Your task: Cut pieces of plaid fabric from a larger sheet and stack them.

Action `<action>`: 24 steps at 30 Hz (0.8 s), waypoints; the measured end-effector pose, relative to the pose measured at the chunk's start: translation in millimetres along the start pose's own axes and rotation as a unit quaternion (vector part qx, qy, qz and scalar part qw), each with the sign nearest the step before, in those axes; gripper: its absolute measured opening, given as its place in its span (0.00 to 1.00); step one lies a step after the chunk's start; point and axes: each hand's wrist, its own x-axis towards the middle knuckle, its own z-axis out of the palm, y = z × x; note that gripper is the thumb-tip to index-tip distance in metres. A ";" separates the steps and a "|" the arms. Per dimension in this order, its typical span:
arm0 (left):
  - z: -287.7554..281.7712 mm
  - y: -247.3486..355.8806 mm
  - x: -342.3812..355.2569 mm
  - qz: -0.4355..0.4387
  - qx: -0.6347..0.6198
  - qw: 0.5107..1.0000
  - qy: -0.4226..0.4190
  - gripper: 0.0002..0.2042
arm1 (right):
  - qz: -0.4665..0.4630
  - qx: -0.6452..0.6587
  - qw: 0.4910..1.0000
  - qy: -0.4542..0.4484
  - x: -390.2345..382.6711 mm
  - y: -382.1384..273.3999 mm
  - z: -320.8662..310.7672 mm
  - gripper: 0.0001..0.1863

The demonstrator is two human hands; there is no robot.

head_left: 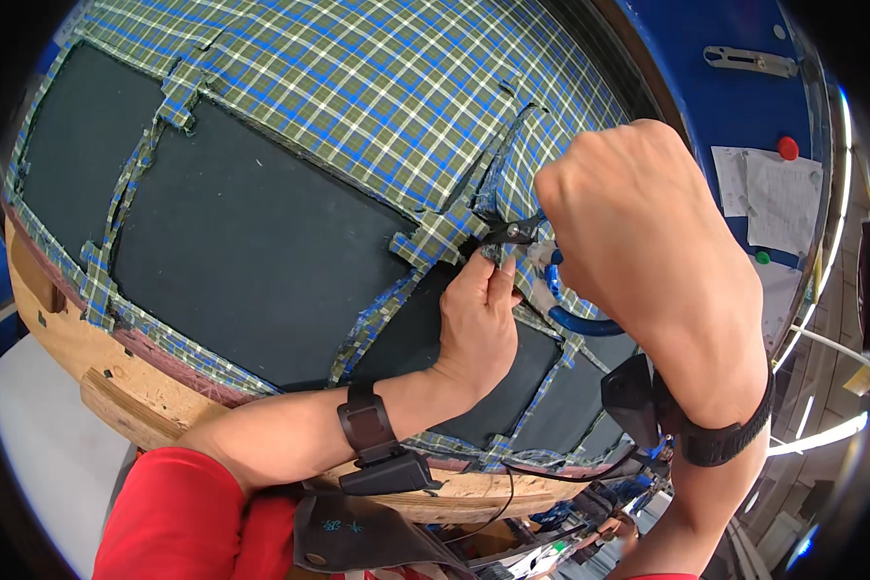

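Plaid fabric (348,92) in green, blue and white lies over a large board, with frayed cut edges around smooth dark panels (246,232). My right hand (652,217) is closed around scissors (590,322) with blue handles. Their dark blades point left into a fabric edge beside a strip crossing, and the tips are partly hidden. Just below the blades, my left hand (478,329) pinches the fabric edge between thumb and fingers. Narrow plaid strips (382,314) run between the panels, under and beside my left hand.
A wooden frame edge (130,406) borders the board at the near left. Behind my right hand stands a blue board with pinned papers (783,198), a red magnet (788,148) and a utility knife (749,61). A thin dark cable (561,476) hangs near the front edge.
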 end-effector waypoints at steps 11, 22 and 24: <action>3.9 1.2 0.3 -0.034 -0.039 0.999 -0.016 0.09 | 0.030 0.013 0.998 -0.052 -9.4 1.4 -11.5 0.09; 6.7 -8.1 -1.3 0.006 0.011 1.000 0.016 0.08 | 0.105 -0.031 0.981 -0.160 -24.2 -3.8 -21.1 0.14; 4.3 -5.4 -1.3 -0.012 0.016 1.000 0.005 0.08 | 0.103 -0.040 0.983 -0.146 -23.7 -4.1 -22.6 0.14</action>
